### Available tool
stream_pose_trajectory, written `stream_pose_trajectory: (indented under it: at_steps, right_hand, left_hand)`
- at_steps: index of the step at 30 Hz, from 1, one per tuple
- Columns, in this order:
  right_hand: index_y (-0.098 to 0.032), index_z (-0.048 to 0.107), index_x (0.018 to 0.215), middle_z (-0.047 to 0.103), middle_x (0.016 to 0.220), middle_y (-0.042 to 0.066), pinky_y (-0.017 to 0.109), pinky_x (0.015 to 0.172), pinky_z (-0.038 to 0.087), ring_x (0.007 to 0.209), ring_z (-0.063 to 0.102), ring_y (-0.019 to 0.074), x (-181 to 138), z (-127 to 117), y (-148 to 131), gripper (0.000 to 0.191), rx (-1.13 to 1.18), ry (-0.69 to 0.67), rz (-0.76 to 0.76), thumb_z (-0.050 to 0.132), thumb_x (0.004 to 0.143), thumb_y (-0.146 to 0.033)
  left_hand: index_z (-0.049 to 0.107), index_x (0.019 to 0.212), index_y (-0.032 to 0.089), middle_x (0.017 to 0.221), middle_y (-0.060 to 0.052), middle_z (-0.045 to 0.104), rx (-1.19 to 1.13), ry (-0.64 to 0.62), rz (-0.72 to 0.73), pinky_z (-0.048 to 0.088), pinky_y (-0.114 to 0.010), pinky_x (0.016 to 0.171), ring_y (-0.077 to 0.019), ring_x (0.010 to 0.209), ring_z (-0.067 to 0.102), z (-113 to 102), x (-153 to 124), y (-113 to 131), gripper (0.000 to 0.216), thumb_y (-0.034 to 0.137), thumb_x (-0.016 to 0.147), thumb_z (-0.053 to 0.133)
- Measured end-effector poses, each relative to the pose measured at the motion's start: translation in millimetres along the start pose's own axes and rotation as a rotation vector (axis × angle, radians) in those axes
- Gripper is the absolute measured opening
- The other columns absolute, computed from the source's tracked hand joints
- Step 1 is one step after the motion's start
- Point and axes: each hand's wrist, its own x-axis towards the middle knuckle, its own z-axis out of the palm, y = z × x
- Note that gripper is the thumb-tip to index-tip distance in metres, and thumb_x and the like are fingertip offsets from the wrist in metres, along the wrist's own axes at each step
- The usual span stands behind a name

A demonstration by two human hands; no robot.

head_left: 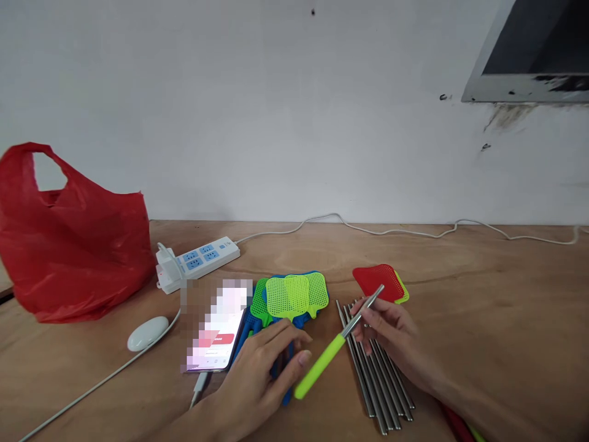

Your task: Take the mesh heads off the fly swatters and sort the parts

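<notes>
My right hand (396, 331) pinches a metal rod with a lime-green handle (321, 367), tilted so the handle points down and left. Beneath that hand lies a row of several bare metal rods (380, 383) on the table. My left hand (257, 368) hovers by the handle's lower end, thumb and fingers apart and nothing visible between them. Behind it sit overlapping perforated fly swatter heads (288, 296) in lime, green and blue, with blue parts partly hidden under the hand. A red fly swatter head (378, 281) rests beyond the rods, over a lime one.
A lit phone (223, 334), partly blurred out, lies left of my left hand with a cable plugged in. Farther left are a white oval object (148, 333), a power strip (202, 261) and a red plastic bag (78, 245). A white cord (381, 233) runs along the wall.
</notes>
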Motion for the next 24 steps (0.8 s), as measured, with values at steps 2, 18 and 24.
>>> stream_pose_trajectory:
  at_steps: [2, 18, 24]
  right_hand:
    - [-0.018, 0.071, 0.079, 0.061, 0.06, -0.001, 0.02, 0.043, 0.045, 0.051, 0.056, 0.0112, 2, 0, -2, 0.037, 0.078, 0.104, 0.005, 0.08, 0.074, -0.053]
    - [-0.019, 0.058, 0.074, 0.047, 0.042, -0.009, 0.013, 0.028, 0.02, 0.028, 0.027, 0.0027, 0, -1, 0, 0.044, 0.04, -0.002, 0.175, 0.07, 0.08, -0.061]
    - [-0.018, 0.06, 0.075, 0.046, 0.04, -0.01, 0.013, 0.028, 0.021, 0.028, 0.026, 0.0026, 2, -7, 8, 0.042, 0.01, -0.04, 0.179, 0.066, 0.085, -0.058]
  left_hand:
    - [0.058, 0.12, 0.023, 0.116, -0.008, 0.065, 0.111, 0.072, 0.006, 0.051, -0.039, 0.092, -0.0251, 0.107, 0.062, -3, 2, -2, 0.022, 0.03, 0.103, 0.045]
    - [0.048, 0.134, 0.019, 0.132, -0.016, 0.059, 0.422, 0.118, -0.033, 0.046, -0.056, 0.1, -0.0367, 0.122, 0.055, -6, 8, -23, 0.048, 0.049, 0.097, 0.053]
    - [0.039, 0.146, 0.02, 0.146, -0.016, 0.05, 0.407, -0.056, 0.088, 0.033, -0.06, 0.112, -0.039, 0.134, 0.044, -10, 6, -26, 0.085, 0.048, 0.075, 0.075]
